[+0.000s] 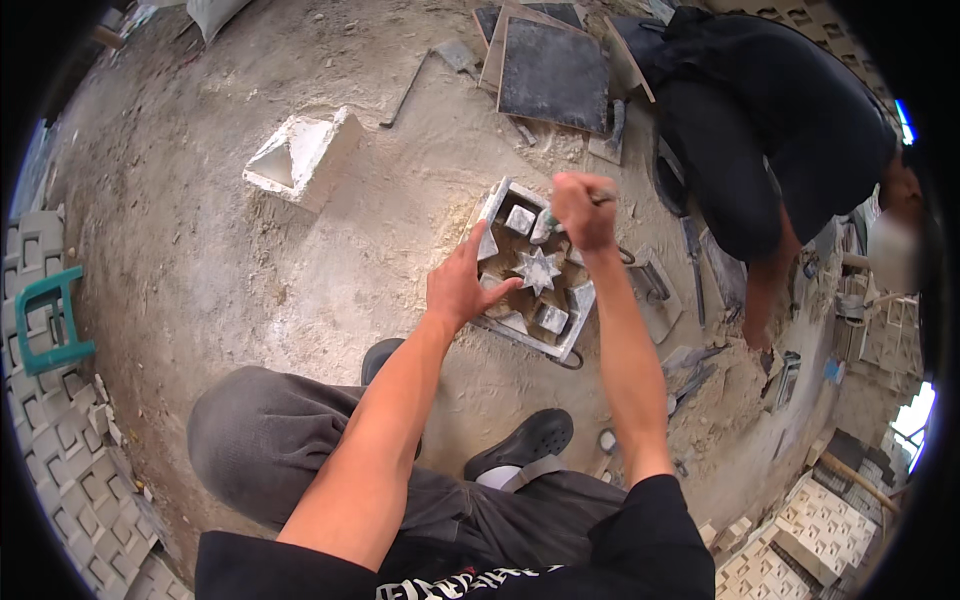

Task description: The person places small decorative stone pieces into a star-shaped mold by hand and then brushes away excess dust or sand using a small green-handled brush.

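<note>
Resting left fingers point(473, 246), spread apart, on the star-centred mould point(582, 311); clamping right fingers point(571, 203), curled together, around a tool handle point(603, 196).

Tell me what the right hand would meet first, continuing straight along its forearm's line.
Probably the dark square board ahead; depth is unclear, so the right hand might pass above it.

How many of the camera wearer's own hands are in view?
2: the left hand rests at the left side of the patterned mould; the right hand grips a tool at its upper right.
</note>
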